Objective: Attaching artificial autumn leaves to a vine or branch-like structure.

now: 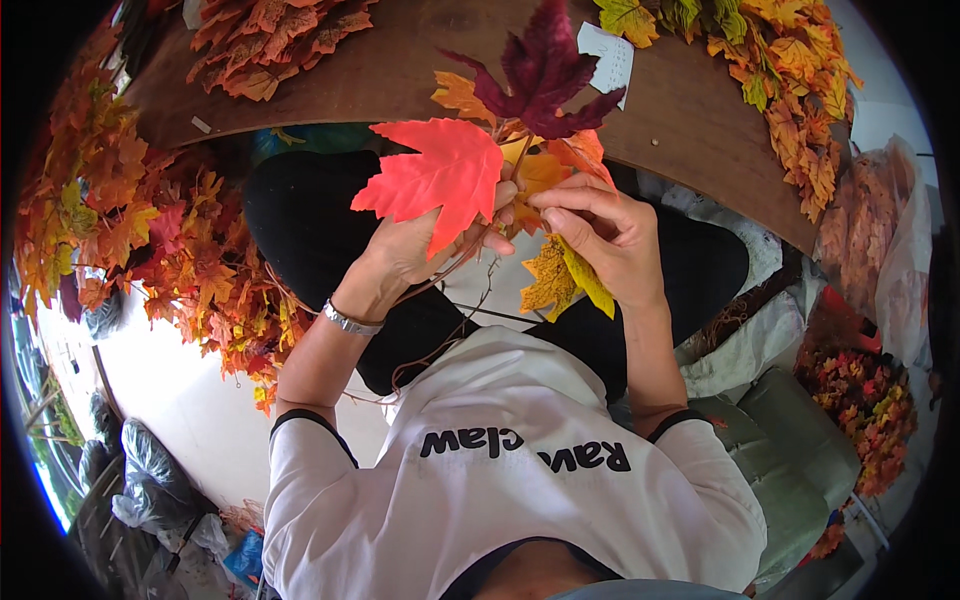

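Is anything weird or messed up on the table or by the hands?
A little: the mottled yellow leaf hangs down beside the right hand, while the purple leaf sticks up. A white scrap lies loose on the brown table.

Markings noted on two items.
White shirt (515, 495): bold black lettering (486, 441) across front; paper slip (606, 62): small marks, illegible.

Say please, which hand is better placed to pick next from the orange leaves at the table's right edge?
Probably the right hand: although both hands touch the leaf bunch, it is nearer those orange leaves; the left hand is farther away.
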### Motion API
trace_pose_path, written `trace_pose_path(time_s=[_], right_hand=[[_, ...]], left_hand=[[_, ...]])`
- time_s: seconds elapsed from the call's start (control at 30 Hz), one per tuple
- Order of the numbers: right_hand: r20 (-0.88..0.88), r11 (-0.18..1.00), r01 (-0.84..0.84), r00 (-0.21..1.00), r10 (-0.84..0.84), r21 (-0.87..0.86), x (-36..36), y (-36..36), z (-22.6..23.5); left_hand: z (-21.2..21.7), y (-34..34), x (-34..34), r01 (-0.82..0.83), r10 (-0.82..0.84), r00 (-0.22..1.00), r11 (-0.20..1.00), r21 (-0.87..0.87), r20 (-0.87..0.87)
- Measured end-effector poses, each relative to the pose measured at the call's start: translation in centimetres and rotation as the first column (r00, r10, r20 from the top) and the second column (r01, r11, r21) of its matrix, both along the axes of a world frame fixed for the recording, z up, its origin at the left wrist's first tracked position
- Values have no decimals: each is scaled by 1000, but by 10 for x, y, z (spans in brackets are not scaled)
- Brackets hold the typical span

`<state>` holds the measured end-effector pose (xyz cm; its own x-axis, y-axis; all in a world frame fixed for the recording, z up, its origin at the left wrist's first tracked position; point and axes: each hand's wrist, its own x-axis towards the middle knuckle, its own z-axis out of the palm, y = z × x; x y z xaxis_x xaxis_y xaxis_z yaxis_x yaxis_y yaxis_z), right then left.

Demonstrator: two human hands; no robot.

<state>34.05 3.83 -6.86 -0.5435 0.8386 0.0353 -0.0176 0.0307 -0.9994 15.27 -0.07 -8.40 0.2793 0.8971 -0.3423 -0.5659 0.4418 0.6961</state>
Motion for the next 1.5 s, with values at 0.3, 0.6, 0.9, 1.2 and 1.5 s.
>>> trace_pose_path(time_s=[0.3,0.6,0.9,1.2,1.5], right_hand=[[-177,994,80,980,-91,-69,-14,-5,-5],[-180,989,129,977,-116,67,-15,-7,-6],[-165,985,151,977,-135,88,-16,-8,-8],[-189,986,143,974,-125,89,-18,-8,-7],[-320,986,140,933,-162,-92,-27,-14,-4]], left_hand=[[1,0,2,-49,49,990,999,-7,131],[12,1,5,-54,61,991,996,-64,122],[16,1,5,-69,75,994,994,-80,83],[3,1,-2,-27,38,984,997,-67,176],[5,-2,6,-83,88,995,991,-103,43]])
